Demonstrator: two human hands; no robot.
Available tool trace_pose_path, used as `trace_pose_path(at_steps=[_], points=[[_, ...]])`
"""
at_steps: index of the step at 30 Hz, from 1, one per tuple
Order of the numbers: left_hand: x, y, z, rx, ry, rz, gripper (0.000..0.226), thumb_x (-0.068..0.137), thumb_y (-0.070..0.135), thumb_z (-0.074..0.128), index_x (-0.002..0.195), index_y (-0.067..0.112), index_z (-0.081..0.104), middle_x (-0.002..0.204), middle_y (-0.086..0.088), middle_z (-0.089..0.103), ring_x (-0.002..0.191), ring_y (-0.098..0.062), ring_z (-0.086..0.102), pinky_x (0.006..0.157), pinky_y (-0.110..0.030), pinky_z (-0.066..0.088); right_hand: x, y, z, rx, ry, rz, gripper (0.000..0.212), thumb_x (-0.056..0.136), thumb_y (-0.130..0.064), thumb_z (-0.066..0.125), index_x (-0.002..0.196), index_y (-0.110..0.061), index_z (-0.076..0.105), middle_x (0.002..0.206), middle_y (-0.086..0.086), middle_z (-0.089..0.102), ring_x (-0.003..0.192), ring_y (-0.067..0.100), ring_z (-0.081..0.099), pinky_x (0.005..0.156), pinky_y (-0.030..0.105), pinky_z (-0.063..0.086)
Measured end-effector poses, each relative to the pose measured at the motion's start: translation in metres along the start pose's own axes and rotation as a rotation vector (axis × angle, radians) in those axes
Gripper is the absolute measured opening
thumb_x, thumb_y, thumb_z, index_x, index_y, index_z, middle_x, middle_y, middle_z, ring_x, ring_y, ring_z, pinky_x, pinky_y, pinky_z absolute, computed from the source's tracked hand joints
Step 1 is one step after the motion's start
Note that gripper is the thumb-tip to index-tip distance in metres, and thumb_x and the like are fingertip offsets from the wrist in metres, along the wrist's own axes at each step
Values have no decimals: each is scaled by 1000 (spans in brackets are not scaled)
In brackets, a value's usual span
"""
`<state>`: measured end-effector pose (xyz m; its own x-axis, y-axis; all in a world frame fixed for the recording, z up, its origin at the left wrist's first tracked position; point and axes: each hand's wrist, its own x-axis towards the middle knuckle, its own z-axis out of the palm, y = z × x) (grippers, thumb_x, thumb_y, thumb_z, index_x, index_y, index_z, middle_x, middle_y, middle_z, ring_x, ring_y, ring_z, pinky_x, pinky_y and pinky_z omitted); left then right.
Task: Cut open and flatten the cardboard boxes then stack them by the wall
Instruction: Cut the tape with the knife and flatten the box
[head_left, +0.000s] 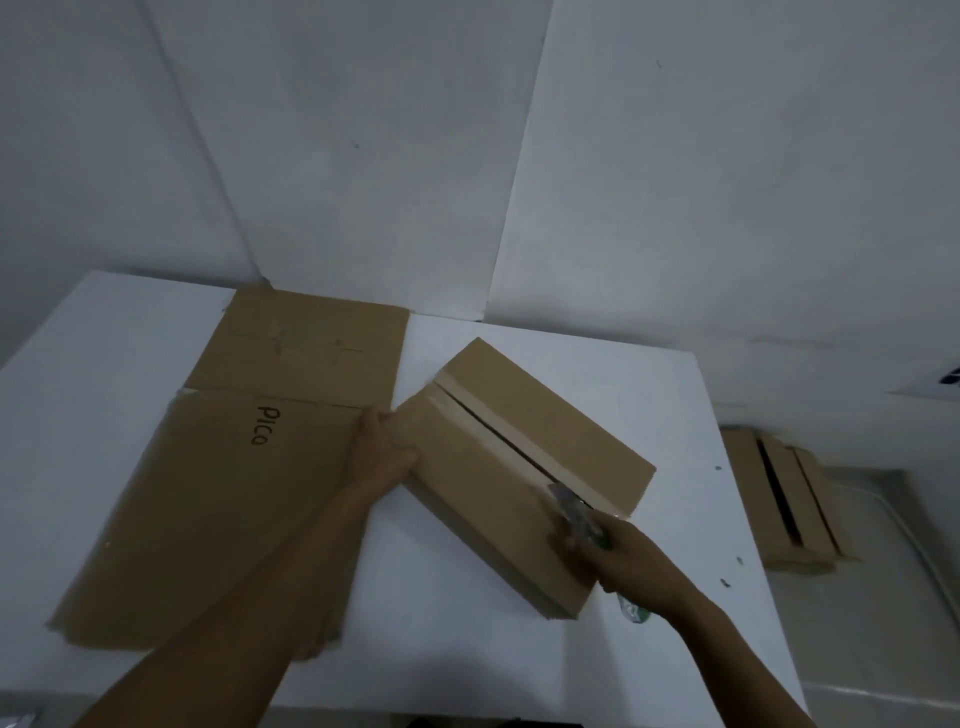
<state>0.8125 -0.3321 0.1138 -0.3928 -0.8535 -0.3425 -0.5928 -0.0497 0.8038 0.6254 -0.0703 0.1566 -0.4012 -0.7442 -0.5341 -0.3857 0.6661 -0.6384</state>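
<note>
white table (467, 649), right hand (634, 569), knife (569, 506) on box (550, 415)

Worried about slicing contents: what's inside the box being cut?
Only a dark gap shows along the taped seam of the box; flaps cover the interior, so contents cannot be seen. Right hand holds the cutter there.

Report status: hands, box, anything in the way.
Left hand holds box corner. Right hand grips cutter, blade at taped seam. Box not yet flattened. Flattened cardboard lies beside it, clear of the cut.
</note>
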Motion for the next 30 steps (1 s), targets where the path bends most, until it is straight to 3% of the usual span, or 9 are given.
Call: trace_pose_path(at_steps=[2, 5, 9, 11, 13, 18, 21, 25, 30], points=[[-10, 0, 10, 87, -82, -7, 55, 66, 24, 72, 109, 6, 43, 95, 1, 49, 83, -20, 53, 59, -29, 41, -6, 3, -16, 22, 53, 44, 23, 100, -46, 52, 103, -27, 65, 85, -7, 66, 73, 8, 63, 65, 22, 52], [-23, 1, 25, 220, -105, 14, 41, 74, 21, 68, 105, 8, 45, 104, -5, 50, 83, -20, 54, 62, -30, 42, -8, 8, -39, 43, 102, 45, 28, 103, -35, 50, 95, -16, 68, 76, 4, 64, 61, 15, 64, 61, 28, 54], [-29, 2, 46, 297, -66, 205, 54, 87, 17, 58, 137, 14, 38, 136, -6, 41, 118, -29, 50, 92, -45, 47, 6, -1, -53, -43, 55, 1, 27, 104, -32, 48, 97, -15, 68, 80, 7, 69, 59, 16, 67, 58, 24, 55], [-32, 2, 56, 401, -113, 208, 71, 93, 32, 56, 153, 16, 21, 154, -7, 28, 140, -31, 31, 104, -49, 41, 21, -10, -52, -106, 36, -31, 27, 104, -36, 47, 97, -17, 66, 79, 4, 70, 58, 13, 67, 58, 25, 56], [-36, -1, 62, 502, -153, 150, 88, 95, 52, 51, 158, 19, 0, 163, -5, 10, 148, -30, 14, 112, -53, 32, 38, -20, -46, -171, 44, -76, 27, 103, -41, 47, 96, -20, 63, 76, 2, 71, 58, 12, 67, 58, 27, 56], [-30, 5, 59, 559, -258, 94, 103, 91, 65, 50, 156, 24, -18, 164, -5, 0, 147, -34, 11, 111, -59, 28, 83, -53, -25, -420, 108, -220, 22, 103, -40, 47, 99, -22, 58, 79, -4, 63, 69, 14, 61, 65, 33, 50], [-28, 9, 58, 556, -276, 63, 104, 90, 65, 52, 156, 25, -19, 164, -5, 2, 147, -35, 12, 111, -60, 29, 106, -80, -19, -567, 88, -274, 25, 104, -40, 44, 102, -20, 58, 82, 0, 63, 71, 16, 59, 59, 29, 43], [-28, 4, 61, 563, -261, 62, 105, 90, 67, 51, 156, 26, -20, 164, -3, 2, 146, -33, 13, 109, -58, 33, 128, -107, -14, -763, 55, -339, 31, 104, -41, 41, 107, -16, 59, 94, 8, 68, 80, 24, 62, 69, 35, 48], [-26, 4, 61, 534, -272, 56, 106, 89, 67, 53, 156, 27, -20, 164, -3, 0, 147, -33, 11, 109, -58, 33, 140, -119, -11, -865, 41, -370, 30, 103, -35, 41, 108, -13, 59, 96, 9, 68, 74, 21, 55, 65, 31, 41]])
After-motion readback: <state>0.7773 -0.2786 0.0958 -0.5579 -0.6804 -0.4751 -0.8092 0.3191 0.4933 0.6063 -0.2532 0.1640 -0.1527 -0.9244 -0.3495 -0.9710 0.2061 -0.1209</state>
